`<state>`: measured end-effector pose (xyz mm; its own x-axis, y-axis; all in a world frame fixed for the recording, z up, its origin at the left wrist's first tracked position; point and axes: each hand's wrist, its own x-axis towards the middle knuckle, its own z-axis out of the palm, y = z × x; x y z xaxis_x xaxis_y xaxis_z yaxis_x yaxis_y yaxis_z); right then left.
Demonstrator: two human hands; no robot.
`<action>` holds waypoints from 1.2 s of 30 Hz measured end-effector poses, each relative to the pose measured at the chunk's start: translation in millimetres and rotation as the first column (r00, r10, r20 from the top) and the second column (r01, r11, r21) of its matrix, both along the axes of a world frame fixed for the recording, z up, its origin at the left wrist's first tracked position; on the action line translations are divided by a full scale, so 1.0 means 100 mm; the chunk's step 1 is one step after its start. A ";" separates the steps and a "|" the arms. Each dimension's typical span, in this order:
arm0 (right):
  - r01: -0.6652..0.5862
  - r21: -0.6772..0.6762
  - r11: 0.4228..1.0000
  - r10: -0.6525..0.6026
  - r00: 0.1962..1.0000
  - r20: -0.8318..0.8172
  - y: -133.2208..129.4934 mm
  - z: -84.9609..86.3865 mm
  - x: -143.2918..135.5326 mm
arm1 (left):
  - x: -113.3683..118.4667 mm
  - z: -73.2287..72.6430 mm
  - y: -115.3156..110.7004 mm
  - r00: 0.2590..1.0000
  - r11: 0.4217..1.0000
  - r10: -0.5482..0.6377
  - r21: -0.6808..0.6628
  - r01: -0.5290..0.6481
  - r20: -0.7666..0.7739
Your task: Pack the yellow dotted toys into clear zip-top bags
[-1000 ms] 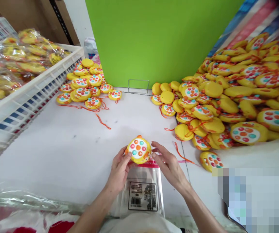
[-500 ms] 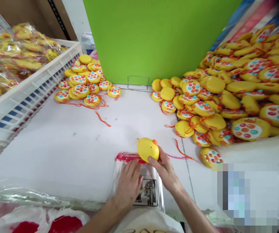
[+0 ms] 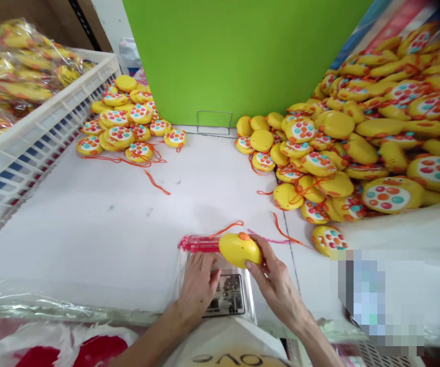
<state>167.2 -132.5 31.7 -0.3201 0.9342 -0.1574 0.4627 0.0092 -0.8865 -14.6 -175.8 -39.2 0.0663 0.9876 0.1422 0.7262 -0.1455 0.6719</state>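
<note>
My right hand [image 3: 277,278] grips a yellow duck-shaped toy [image 3: 239,251] between thumb and fingers, its plain side with a small orange beak showing. An orange cord loop [image 3: 228,228] lies out from it to the left. Below it, a stack of clear plastic bags [image 3: 225,298] with black printing and a pink-red top edge [image 3: 200,243] rests at the table's near side. My left hand [image 3: 199,285] lies on these bags, thumb apart from the fingers and fingertips near the pink edge.
A large pile of duck toys [image 3: 338,153] with coloured dots covers the right side. A smaller pile [image 3: 120,127] stands back left, beside a white crate [image 3: 51,122] of bagged toys [image 3: 21,66]. A green board [image 3: 238,56] and a wire stand [image 3: 214,122] are behind.
My right hand has moved slightly right and down with the duck toy, turning it; its cord now shows. My left fingers have drawn back a little on the bags. The view has shifted slightly.
</note>
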 end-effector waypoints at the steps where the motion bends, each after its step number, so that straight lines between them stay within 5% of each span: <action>1: -0.028 -0.050 0.998 0.029 0.999 0.023 -0.02 0.03 0.04 | -0.02 -0.01 -0.02 0.997 0.999 0.042 -0.009 -0.042 0.072; 4: -0.127 -0.233 0.964 0.138 0.990 0.033 -0.05 0.11 0.16 | -0.06 -0.02 -0.05 0.988 0.998 0.055 0.005 -0.056 0.145; 7: -0.222 -0.420 0.880 0.176 0.973 -0.146 -0.05 0.16 0.22 | -0.08 0.02 -0.02 0.996 0.997 -0.048 0.063 0.043 0.078; 10: -0.312 -0.516 0.798 0.068 0.897 -0.436 -0.04 0.13 0.15 | -0.07 0.04 0.01 0.993 0.985 -0.119 0.128 0.114 0.027; 13: -0.239 -0.475 0.847 -0.080 0.826 -0.558 -0.01 0.07 -0.03 | -0.05 0.01 0.01 0.994 0.969 -0.104 0.221 0.111 -0.041; 18: -0.140 -0.154 0.978 0.115 0.980 -0.161 0.04 0.03 -0.22 | -0.05 0.04 -0.03 0.976 0.946 -0.175 0.253 0.203 -0.128; 23: -0.243 0.034 0.969 0.238 0.966 0.104 0.03 -0.02 -0.12 | -0.18 0.21 -0.09 0.973 0.940 -0.215 0.252 0.229 -0.080; 26: -0.246 0.038 0.968 0.239 0.960 0.145 0.01 -0.07 -0.07 | -0.34 0.30 -0.09 0.996 0.960 -0.094 0.267 0.088 0.009; 28: -0.224 0.049 0.973 0.215 0.965 0.152 0.00 -0.08 -0.07 | -0.44 0.36 -0.06 0.988 0.987 0.101 0.116 -0.115 0.114; 30: -0.209 0.061 0.976 0.198 0.969 0.145 0.00 -0.07 -0.08 | -0.49 0.42 -0.01 0.936 0.954 0.279 -0.171 -0.245 0.214; 33: -0.225 0.087 0.970 0.210 0.965 0.157 0.01 -0.04 -0.10 | -0.44 0.45 0.07 0.856 0.872 0.340 -0.471 -0.132 0.389; 36: -0.277 0.115 0.954 0.239 0.933 0.268 0.04 0.00 -0.10 | -0.34 0.40 0.14 0.798 0.865 0.330 -0.500 -0.041 0.504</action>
